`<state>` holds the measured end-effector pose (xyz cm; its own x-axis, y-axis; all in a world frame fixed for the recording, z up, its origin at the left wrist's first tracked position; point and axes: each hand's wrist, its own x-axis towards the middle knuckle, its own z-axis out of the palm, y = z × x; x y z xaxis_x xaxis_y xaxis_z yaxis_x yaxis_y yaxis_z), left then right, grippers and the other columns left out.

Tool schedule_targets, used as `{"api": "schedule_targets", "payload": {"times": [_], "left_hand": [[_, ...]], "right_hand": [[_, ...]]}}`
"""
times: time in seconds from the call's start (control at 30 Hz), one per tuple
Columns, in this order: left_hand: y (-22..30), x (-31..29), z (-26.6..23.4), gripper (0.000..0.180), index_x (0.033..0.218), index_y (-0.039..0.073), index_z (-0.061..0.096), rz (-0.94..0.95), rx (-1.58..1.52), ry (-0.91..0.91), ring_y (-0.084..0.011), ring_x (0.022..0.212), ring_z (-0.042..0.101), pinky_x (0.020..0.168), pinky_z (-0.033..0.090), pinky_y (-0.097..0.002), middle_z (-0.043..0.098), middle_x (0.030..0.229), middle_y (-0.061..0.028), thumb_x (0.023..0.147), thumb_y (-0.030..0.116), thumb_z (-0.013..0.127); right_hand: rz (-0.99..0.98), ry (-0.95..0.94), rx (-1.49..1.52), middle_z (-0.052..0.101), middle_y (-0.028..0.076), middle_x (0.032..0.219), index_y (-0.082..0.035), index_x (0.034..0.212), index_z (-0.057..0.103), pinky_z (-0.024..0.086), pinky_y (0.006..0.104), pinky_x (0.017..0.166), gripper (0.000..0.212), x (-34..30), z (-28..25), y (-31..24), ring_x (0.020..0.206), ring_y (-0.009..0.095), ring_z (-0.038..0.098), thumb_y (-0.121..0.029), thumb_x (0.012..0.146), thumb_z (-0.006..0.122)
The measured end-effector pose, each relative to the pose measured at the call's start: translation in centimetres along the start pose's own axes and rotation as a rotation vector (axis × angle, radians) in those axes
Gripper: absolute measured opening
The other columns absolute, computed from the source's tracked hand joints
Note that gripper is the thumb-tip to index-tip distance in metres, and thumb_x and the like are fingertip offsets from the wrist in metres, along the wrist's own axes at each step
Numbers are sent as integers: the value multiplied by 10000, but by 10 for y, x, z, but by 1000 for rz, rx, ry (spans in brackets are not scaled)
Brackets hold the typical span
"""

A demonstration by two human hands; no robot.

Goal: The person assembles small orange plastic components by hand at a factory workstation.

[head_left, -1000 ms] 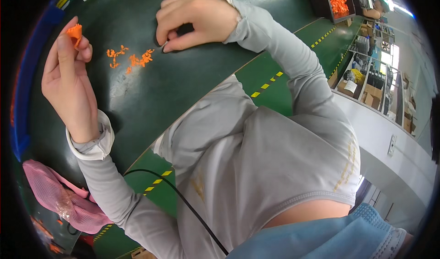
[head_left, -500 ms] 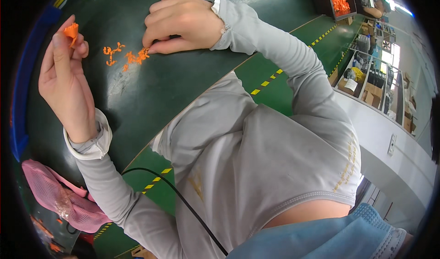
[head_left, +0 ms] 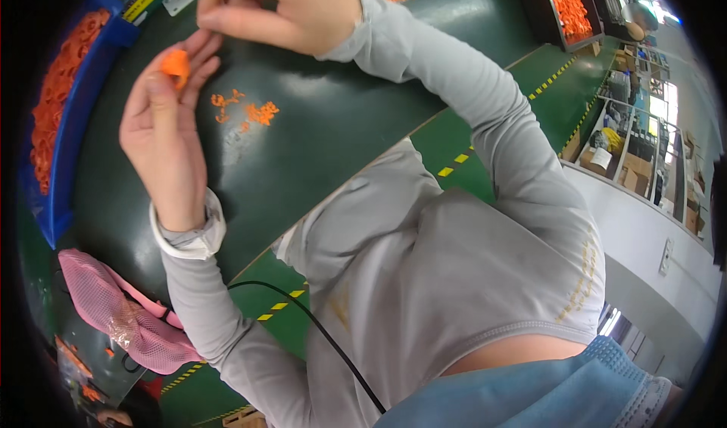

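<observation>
Up close, small orange piece [head_left: 176, 63] pinched in left hand [head_left: 163, 129] above dark green table [head_left: 326, 140]
Thumb and fingertips close on it; right hand [head_left: 284, 8], fingers curled together, reaches toward it, its grip hidden. More orange bits [head_left: 246, 112] lie scattered just beside. It looks light, small and probably rubbery, so easily dropped: best held by its rim with a fingertip pinch

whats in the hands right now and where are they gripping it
The left hand pinches a small orange piece at its lower edge, between thumb and fingertips. Whether the right hand holds anything cannot be told.
</observation>
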<state>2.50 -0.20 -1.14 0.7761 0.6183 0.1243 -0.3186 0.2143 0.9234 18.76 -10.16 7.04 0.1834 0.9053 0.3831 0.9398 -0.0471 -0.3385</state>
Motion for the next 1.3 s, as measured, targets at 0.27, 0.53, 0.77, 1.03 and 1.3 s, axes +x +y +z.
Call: {"api": "schedule_targets", "payload": {"times": [0.27, 0.53, 0.77, 1.03, 1.3], "left_hand": [[-5, -6, 4, 361, 1232, -99, 600, -97, -20, -77, -284, 1079, 679, 1027, 517, -401, 682, 1180, -188, 1053, 211, 551], [-4, -6, 4, 362, 1220, -98, 604, -106, 1, -81, -303, 1090, 678, 1030, 516, -423, 680, 1183, -202, 1056, 219, 542], [-6, -3, 2, 357, 1207, -96, 612, -119, 2, -56, -290, 1061, 683, 1023, 521, -413, 677, 1184, -199, 1061, 219, 528], [-3, -2, 2, 317, 1206, -95, 614, -149, 63, -89, -285, 1052, 691, 1008, 529, -403, 689, 1150, -209, 1059, 169, 518], [5, -2, 16, 285, 1250, -118, 561, -9, 318, -1, -303, 991, 727, 939, 562, -337, 715, 1095, -248, 998, 13, 589]], "right_hand": [[-356, 355, 245, 611, -9, 773, -133, 846, 636, 392, 332, 730, 144, -25, 32, 33, 717, 181, 566, -103, 759, 747], [-383, 415, 282, 579, 7, 759, -118, 840, 626, 389, 331, 713, 163, -30, 35, 42, 712, 188, 551, -78, 738, 746], [-444, -397, -751, 537, 9, 816, -131, 893, 628, 378, 347, 736, 197, -13, -10, 17, 779, 195, 535, -123, 744, 756], [-465, 215, 413, 566, -8, 811, -142, 873, 624, 373, 343, 751, 133, -31, 29, 62, 823, 192, 548, -154, 803, 737], [-170, 191, 662, 623, 30, 781, -105, 885, 671, 399, 332, 719, 72, -32, 24, 54, 737, 212, 605, -132, 845, 725]]}}
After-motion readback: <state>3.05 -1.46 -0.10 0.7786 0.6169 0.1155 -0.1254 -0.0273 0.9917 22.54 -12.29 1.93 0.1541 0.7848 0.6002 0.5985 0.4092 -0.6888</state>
